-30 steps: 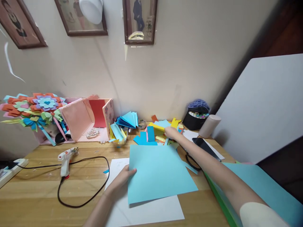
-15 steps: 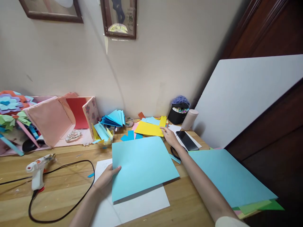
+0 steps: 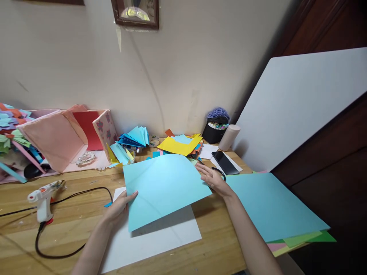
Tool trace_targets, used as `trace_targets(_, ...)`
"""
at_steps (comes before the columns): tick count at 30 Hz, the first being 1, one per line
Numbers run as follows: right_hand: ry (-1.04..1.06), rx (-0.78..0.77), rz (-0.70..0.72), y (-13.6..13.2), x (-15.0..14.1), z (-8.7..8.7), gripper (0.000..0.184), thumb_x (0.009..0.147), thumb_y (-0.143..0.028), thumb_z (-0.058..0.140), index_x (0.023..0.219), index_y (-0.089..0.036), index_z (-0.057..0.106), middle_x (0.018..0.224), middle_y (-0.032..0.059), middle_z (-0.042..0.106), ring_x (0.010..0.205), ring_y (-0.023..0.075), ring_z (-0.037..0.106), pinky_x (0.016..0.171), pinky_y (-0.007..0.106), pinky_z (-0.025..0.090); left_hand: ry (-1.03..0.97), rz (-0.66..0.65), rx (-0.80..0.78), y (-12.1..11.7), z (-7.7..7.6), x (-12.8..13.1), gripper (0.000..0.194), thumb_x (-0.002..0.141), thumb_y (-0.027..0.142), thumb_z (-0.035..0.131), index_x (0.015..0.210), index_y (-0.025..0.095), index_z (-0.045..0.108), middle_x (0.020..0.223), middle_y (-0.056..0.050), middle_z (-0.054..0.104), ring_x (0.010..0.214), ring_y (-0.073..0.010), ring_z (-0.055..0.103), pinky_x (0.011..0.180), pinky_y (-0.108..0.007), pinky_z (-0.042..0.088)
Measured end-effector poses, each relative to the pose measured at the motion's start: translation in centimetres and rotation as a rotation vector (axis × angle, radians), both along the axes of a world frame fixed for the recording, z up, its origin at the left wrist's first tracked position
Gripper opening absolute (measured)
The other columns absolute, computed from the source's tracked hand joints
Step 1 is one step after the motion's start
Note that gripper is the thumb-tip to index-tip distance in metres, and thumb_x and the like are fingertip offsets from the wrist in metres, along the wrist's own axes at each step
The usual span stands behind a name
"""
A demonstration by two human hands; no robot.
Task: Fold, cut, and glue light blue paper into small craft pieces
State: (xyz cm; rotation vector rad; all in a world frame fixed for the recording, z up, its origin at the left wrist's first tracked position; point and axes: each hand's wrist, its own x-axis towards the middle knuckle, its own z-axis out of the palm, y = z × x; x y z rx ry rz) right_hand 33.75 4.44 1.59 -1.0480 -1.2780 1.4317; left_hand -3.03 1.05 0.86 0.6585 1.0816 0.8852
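Observation:
A light blue sheet of paper (image 3: 166, 191) is raised above a white sheet (image 3: 172, 233) on the wooden table, its upper side bowed a little. At its left edge my left hand (image 3: 122, 204) grips it, thumb on top and fingers underneath. My right hand (image 3: 213, 179) is by the sheet's right edge, fingers stretched out with nothing gripped; whether they touch the edge I cannot tell. Behind the sheet, a yellow piece of paper (image 3: 174, 147) with a notched top lies over the coloured scraps.
A white glue gun (image 3: 44, 200) with a black cord stands at left. Behind it are a pink box (image 3: 54, 141) and folded blue paper (image 3: 137, 136). At right are a phone (image 3: 225, 163), a black marker holder (image 3: 215, 133), a pale cylinder (image 3: 229, 137) and stacked coloured sheets (image 3: 275, 206).
My right hand let go of the yellow paper, now laid flat on the scraps, and came back to the blue sheet's right edge. My left hand kept its hold. The view swung right.

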Motion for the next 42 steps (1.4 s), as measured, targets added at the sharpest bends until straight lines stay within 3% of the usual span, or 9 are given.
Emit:
trace_targets(3, -0.054, 0.018, 0.046, -0.4, -0.3, 0.5, 0.068, 0.074, -0.052, 0.056, 0.132, -0.022, 0.036, 0.133, 0.0118, 0.043, 0.120, 0.0261, 0.043, 0.094, 0.040, 0.040, 0.052, -0.022, -0.035, 0.0, 0.1, 0.5, 0.041, 0.069, 0.022, 0.067, 0.107, 0.010, 0.054, 0.103, -0.015, 0.065, 0.093, -0.0271, 0.062, 0.079, -0.035, 0.051)
trace_targets(8, -0.084, 0.211, 0.117, -1.5, -4.0, 0.9, 0.072, 0.084, -0.059, -0.004, 0.136, -0.023, 0.030, 0.142, 0.0048, 0.030, 0.129, 0.0206, 0.029, 0.103, 0.040, 0.029, 0.074, -0.002, -0.016, -0.1, -0.8, 1.3, 0.036, 0.067, 0.022, 0.068, 0.099, 0.010, 0.058, 0.099, -0.014, 0.067, 0.087, -0.0273, 0.064, 0.075, -0.035, 0.051)
trace_targets(12, -0.517, 0.429, 0.276, -3.1, -8.9, 0.3, 0.057, 0.085, -0.058, 0.025, 0.136, -0.031, 0.028, 0.146, -0.0029, 0.016, 0.135, 0.0217, 0.009, 0.109, 0.044, 0.010, 0.040, -0.011, 0.020, -0.2, -1.0, 1.9, 0.039, 0.065, 0.021, 0.068, 0.102, 0.009, 0.059, 0.105, -0.016, 0.064, 0.094, -0.0289, 0.061, 0.081, -0.037, 0.048)
trace_targets(16, -0.844, 0.576, 0.379, -4.4, -12.5, -0.4, 0.053, 0.087, -0.052, 0.031, 0.136, -0.033, 0.025, 0.146, -0.0040, 0.017, 0.135, 0.0228, 0.006, 0.108, 0.048, 0.006, -0.003, -0.017, 0.010, -0.3, -0.9, 2.3, 0.042, 0.065, 0.020, 0.067, 0.104, 0.007, 0.058, 0.104, -0.017, 0.064, 0.095, -0.0308, 0.060, 0.084, -0.040, 0.047)
trace_targets(24, -0.959, 0.669, 0.423, -5.3, -17.1, -1.7, 0.057, 0.087, -0.050, 0.033, 0.138, -0.027, 0.023, 0.145, 0.0004, 0.020, 0.134, 0.0250, 0.012, 0.108, 0.051, 0.009, -0.132, -0.024, 0.050, -0.4, -1.5, 2.2, 0.043, 0.070, 0.028, 0.066, 0.106, 0.007, 0.058, 0.111, -0.018, 0.061, 0.100, -0.0306, 0.058, 0.090, -0.041, 0.043)
trace_targets(29, -0.725, 0.592, 0.360, -5.3, -18.3, -1.8, 0.046, 0.090, -0.038, 0.030, 0.134, -0.024, 0.032, 0.139, 0.0040, 0.035, 0.130, 0.0204, 0.027, 0.108, 0.044, 0.020, -0.070, 0.011, 0.123, -0.5, -1.0, 2.6, 0.046, 0.070, 0.034, 0.066, 0.107, 0.006, 0.058, 0.109, -0.018, 0.061, 0.106, -0.0304, 0.054, 0.095, -0.041, 0.038)
trace_targets(33, -0.438, 0.344, 0.039, -3.1, -15.9, -1.9, 0.042, 0.089, -0.029, 0.031, 0.131, -0.028, 0.032, 0.131, 0.0059, 0.044, 0.113, 0.0179, 0.049, 0.094, 0.039, 0.041, -0.037, 0.043, 0.074, -0.5, -1.2, 2.6, 0.050, 0.066, 0.033, 0.069, 0.108, 0.008, 0.057, 0.109, -0.018, 0.061, 0.107, -0.0323, 0.053, 0.092, -0.044, 0.040)
trace_targets(36, -0.403, 0.190, -0.178, -0.7, -12.6, -2.5, 0.042, 0.082, -0.035, 0.044, 0.122, -0.022, 0.042, 0.125, 0.0104, 0.049, 0.110, 0.0223, 0.051, 0.091, 0.040, 0.043, -0.020, 0.049, 0.063, -0.5, -1.8, 2.3, 0.050, 0.065, 0.033, 0.070, 0.107, 0.008, 0.058, 0.113, -0.018, 0.060, 0.107, -0.0328, 0.053, 0.092, -0.044, 0.041)
trace_targets(42, -0.287, 0.036, 0.098, -0.1, -9.9, -3.1, 0.053, 0.085, -0.046, 0.039, 0.134, -0.029, 0.030, 0.141, 0.0040, 0.032, 0.125, 0.0228, 0.036, 0.100, 0.041, 0.034, -0.021, 0.051, 0.070, -0.5, -1.9, 2.4, 0.051, 0.069, 0.034, 0.067, 0.111, 0.008, 0.056, 0.117, -0.018, 0.057, 0.108, -0.0322, 0.053, 0.093, -0.043, 0.040)
